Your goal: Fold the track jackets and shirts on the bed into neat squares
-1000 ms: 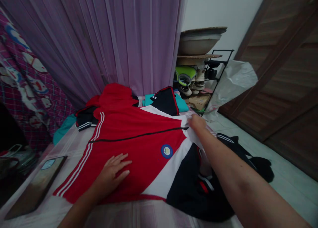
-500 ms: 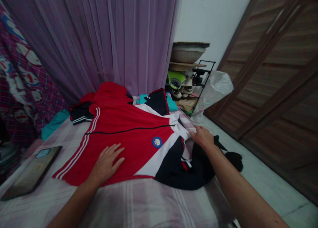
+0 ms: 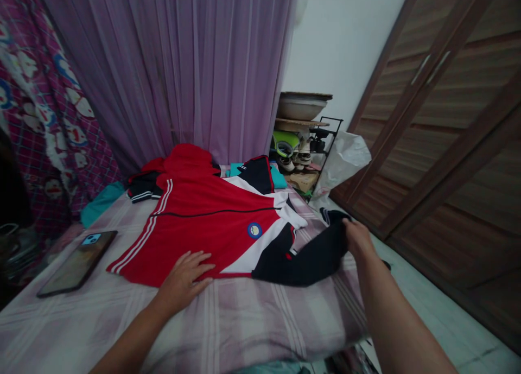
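- In the head view, we find the jacket [image 3: 220, 222] spread on the plaid bedspread [image 3: 244, 325], ahead of the left hand [image 3: 185, 279] and to the left of the right hand [image 3: 358, 238].
- We read its long axis as running across our view: the striped hem [image 3: 140, 230] lies to the left, the white collar [image 3: 293, 216] to the right, and the dark zip [image 3: 215, 213] is roughly in line with that axis.
- We see the two hands well apart. The left rests palm down, fingers spread, over the near edge of the red body, gripping nothing that we can see.
- The right is closed on the dark sleeve [image 3: 309, 260] towards its outer end, at the bed's right side; we cannot make out how much cloth is pinched.
- The relation that we judge to matter most is the sleeve's line: it reaches rightward from the near shoulder to the right hand, so that hand is much the nearer to the striped cuff [image 3: 324, 216], just beyond its fingers.
- The left hand is nearer the hem, with the phone [image 3: 79, 265] farther left.
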Action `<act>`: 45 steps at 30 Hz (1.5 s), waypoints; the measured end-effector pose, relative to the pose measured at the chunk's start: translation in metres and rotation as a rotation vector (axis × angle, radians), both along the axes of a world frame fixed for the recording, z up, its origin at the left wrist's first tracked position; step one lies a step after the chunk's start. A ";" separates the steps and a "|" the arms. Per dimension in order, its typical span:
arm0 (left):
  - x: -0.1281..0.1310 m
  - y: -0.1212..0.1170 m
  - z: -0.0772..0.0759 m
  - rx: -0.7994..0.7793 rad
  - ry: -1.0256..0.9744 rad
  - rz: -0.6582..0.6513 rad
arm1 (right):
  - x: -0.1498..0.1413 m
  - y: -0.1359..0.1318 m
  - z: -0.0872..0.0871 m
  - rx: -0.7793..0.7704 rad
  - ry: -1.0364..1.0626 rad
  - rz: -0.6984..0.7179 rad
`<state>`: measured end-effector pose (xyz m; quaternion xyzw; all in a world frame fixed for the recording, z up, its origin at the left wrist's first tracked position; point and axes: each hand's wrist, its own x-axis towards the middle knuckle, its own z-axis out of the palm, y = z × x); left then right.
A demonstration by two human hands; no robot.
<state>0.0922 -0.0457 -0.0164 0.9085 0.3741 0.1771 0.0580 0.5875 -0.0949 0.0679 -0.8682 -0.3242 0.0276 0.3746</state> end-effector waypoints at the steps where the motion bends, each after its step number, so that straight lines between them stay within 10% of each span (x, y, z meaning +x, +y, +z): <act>1: 0.001 -0.001 0.000 0.015 -0.012 0.010 | 0.005 -0.002 0.010 0.083 0.022 -0.058; 9: 0.003 -0.007 0.005 0.253 -0.158 -0.005 | -0.028 0.064 0.120 0.986 -0.122 -0.132; 12: 0.004 -0.004 0.009 0.316 -0.149 0.045 | -0.070 0.115 0.140 0.925 -0.193 0.122; 18: -0.009 -0.002 0.008 0.212 -0.011 0.096 | -0.116 0.136 0.089 -0.011 -0.125 0.623; 26: -0.097 0.001 0.003 0.166 0.055 0.189 | -0.089 0.000 -0.026 -0.524 -0.140 0.654; 33: -0.140 0.004 0.014 0.239 0.070 0.305 | -0.097 -0.009 -0.051 -0.427 -0.165 0.571; 41: -0.144 0.013 0.010 0.234 0.061 0.323 | -0.101 0.008 -0.034 0.436 -0.032 0.406; 45: -0.150 0.008 0.018 0.256 0.027 0.337 | -0.080 0.010 -0.023 0.525 0.176 0.382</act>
